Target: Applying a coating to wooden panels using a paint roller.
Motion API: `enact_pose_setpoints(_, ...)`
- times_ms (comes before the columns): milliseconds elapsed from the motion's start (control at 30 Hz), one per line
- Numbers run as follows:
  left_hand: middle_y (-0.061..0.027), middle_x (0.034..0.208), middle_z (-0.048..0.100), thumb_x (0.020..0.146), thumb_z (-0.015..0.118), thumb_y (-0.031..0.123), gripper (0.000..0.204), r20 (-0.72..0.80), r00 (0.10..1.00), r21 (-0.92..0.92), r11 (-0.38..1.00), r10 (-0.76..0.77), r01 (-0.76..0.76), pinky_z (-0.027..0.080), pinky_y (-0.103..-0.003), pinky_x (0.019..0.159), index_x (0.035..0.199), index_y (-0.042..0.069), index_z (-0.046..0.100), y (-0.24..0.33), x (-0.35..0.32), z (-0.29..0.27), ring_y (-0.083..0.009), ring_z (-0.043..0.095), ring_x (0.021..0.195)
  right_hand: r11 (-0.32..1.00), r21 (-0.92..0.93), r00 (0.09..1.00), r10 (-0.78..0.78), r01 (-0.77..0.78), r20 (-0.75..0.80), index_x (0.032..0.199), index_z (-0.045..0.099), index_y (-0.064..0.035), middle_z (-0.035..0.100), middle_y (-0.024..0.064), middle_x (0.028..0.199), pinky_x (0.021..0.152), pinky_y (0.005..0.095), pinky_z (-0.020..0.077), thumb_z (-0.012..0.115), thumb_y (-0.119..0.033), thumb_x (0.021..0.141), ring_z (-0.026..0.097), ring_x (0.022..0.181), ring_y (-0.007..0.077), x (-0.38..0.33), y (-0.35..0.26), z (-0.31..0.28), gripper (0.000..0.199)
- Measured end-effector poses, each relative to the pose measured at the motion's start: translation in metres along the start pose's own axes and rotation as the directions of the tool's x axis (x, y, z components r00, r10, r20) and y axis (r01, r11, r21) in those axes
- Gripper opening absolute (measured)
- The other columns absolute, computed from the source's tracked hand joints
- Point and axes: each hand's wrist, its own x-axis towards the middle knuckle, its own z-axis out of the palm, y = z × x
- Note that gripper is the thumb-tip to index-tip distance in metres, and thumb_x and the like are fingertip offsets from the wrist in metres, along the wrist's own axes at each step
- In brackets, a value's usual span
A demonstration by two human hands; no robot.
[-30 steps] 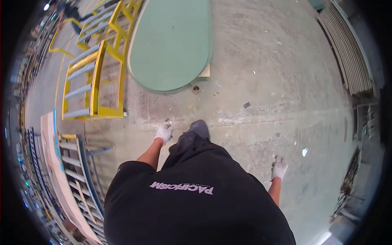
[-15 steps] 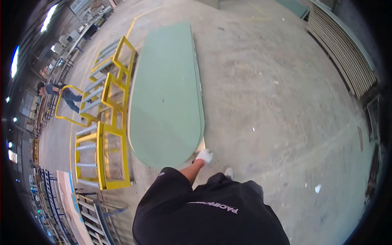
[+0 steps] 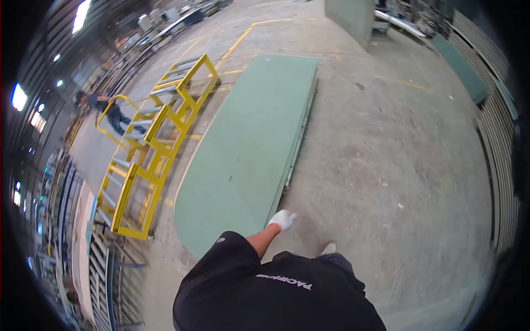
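Observation:
My left hand [image 3: 283, 220], in a white glove, is beside the right edge of a long green panel [image 3: 243, 149] with one rounded end. The hand appears to hold nothing, and its fingers look loosely stretched out. The panel lies flat, low over the floor, and its right side shows layered edges, as of stacked sheets. Whether the glove touches that edge I cannot tell. My right hand is out of view.
A yellow roller cart [image 3: 160, 143] with grey rollers stands left of the panel, with a person [image 3: 113, 113] behind it. Blue-framed racks [image 3: 102, 276] are at lower left. Ribbed stacked sheets [image 3: 494, 160] and another green panel [image 3: 458, 66] stand at right. A grey upright slab [image 3: 350, 22] is at the back.
My view has turned, so the panel now slants toward the upper right. My left hand has gone a little along its right side, and its fingers look more stretched out.

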Motion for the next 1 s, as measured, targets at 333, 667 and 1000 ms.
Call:
enact_pose_setpoints(333, -0.0173, 0.092, 0.073, 0.091, 0.055, 0.027, 0.030, 0.046, 0.788, 0.237, 0.773, -0.614, 0.588, 0.057, -0.041, 0.074, 0.096, 0.004, 0.073, -0.103, 0.148, 0.100, -0.0301, 0.072, 0.081, 0.648, -0.321, 0.703, -0.707, 0.690, 0.083, 0.056, 0.049, -0.0078, 0.040, 0.0019, 0.041, 0.035, 0.0355, 0.0343, 0.051, -0.047, 0.099, 0.043, 0.035, 0.0167, 0.073, -0.679, 0.236, 0.059)
enact_pose_setpoints(667, -0.0234, 0.120, 0.064, 0.093, 0.052, 0.045, 0.051, -0.268, 0.927, -0.125, 0.964, -0.262, 0.236, 0.047, -0.047, 0.099, 0.120, 0.004, 0.065, 0.199, 0.688, -0.116, -0.0417, 0.060, 0.114, 0.449, -0.555, 0.688, -0.633, 0.701, 0.356, 0.101, 0.070, 0.0024, 0.069, 0.0160, 0.079, 0.072, 0.0427, 0.0528, 0.048, -0.018, 0.095, 0.066, 0.073, 0.0358, -0.007, -0.899, 0.488, 0.031)
enact_pose_setpoints(1000, -0.0267, 0.104, 0.066, 0.092, 0.049, 0.028, 0.034, -0.500, 0.830, -0.246, 0.959, -0.249, 0.140, 0.048, -0.048, 0.091, 0.104, 0.003, 0.069, 0.355, 1.055, -0.253, -0.0434, 0.062, 0.103, -0.253, -0.719, 0.592, -0.427, 0.647, 0.683, 0.113, 0.071, -0.0095, 0.066, 0.0110, 0.112, 0.096, 0.0443, 0.0455, 0.068, -0.032, 0.084, 0.060, 0.107, 0.0310, 0.265, -1.082, 0.681, 0.037)
